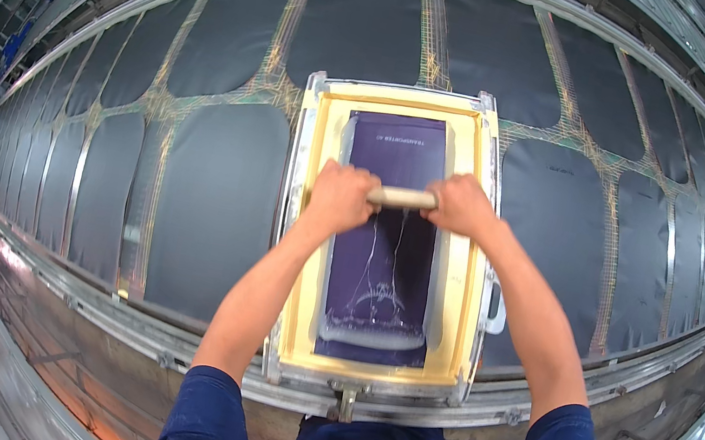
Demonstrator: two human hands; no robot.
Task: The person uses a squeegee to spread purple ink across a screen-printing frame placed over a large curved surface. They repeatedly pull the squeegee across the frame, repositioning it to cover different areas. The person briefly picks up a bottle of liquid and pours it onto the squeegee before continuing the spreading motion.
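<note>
A screen-printing frame point(457, 333) lies in front of me, its metal border lined in yellow around a dark purple mesh window point(381, 272). Across the upper half of that window runs a squeegee with a pale wooden handle point(403, 198). My left hand point(343, 198) is closed round the handle's left end, and my right hand point(462, 206) grips its right end. The blade under the handle is hard to make out. Pale, wet-looking residue point(375, 335) streaks the window's near end, and thin light lines run down from the squeegee.
Under the frame stretches a long table with dark grey panels point(218, 206) in rows, separated by coloured, line-marked strips point(151, 194). A metal rail point(136, 323) follows the near edge, where a bracket point(347, 403) meets the frame. Further long tables stand beyond.
</note>
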